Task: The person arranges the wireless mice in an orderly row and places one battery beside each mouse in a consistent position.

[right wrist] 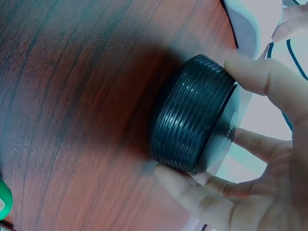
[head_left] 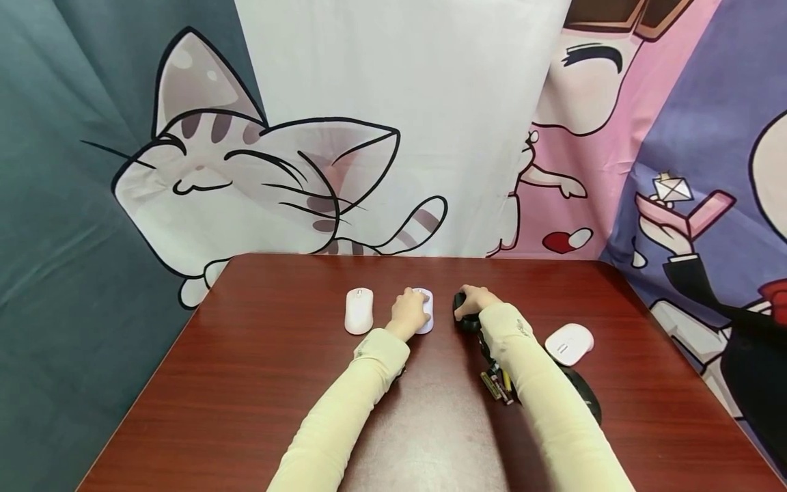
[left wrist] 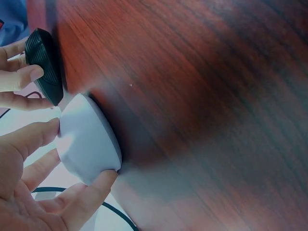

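Observation:
My left hand [head_left: 408, 314] grips a pale lavender computer mouse [left wrist: 86, 137] by its sides, thumb on one side and fingers on the other. The mouse rests on the table at the middle, partly covered by the hand in the head view. Just to its right, my right hand [head_left: 478, 300] holds a black mouse [right wrist: 187, 115] with ribbed sides. Its thumb and fingers press opposite edges in the right wrist view. Both mice stand side by side with a narrow gap.
To the left lies a white mouse [head_left: 359, 311]. Another white mouse [head_left: 569, 344] sits right of the right sleeve, near a dark mouse [head_left: 585, 395] partly hidden by that sleeve. Several batteries [head_left: 496, 385] lie beside the right forearm on the brown table [head_left: 246, 383]. A printed curtain [head_left: 399, 68] hangs behind.

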Demonstrator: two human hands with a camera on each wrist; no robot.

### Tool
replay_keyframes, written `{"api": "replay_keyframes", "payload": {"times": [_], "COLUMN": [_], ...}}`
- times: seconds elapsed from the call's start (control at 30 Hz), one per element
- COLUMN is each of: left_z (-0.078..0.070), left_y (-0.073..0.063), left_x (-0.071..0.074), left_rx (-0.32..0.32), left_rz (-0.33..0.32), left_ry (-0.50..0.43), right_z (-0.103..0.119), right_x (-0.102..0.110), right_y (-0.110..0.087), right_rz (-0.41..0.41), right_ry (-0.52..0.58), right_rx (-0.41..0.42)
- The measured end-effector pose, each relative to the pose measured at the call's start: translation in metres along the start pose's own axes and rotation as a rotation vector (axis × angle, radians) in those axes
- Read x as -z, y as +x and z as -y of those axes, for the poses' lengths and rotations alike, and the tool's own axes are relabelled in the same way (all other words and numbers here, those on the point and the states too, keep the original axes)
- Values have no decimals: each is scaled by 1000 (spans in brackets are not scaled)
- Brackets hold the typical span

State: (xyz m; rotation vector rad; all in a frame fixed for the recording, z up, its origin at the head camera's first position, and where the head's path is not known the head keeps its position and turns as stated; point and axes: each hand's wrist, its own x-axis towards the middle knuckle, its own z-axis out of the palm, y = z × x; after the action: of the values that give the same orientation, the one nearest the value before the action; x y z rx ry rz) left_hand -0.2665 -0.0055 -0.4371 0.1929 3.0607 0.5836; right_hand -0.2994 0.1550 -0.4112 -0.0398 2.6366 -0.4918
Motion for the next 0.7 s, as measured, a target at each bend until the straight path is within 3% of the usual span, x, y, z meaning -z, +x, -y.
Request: {"api": "replay_keyframes", "payload": {"times": [0.47,0.7], "left_z": [0,-1], "left_y": [-1,-1], "left_x": [0,-1], "left_rx": [-3,8], "left_rz": [14,15], "left_ry": [11,40], "right_z": [-1,-3], "right_x": [-1,2], "right_y": [4,2], "right_rz": [24,53], "right_ry": [-3,-37], "right_rx": [-11,46]}}
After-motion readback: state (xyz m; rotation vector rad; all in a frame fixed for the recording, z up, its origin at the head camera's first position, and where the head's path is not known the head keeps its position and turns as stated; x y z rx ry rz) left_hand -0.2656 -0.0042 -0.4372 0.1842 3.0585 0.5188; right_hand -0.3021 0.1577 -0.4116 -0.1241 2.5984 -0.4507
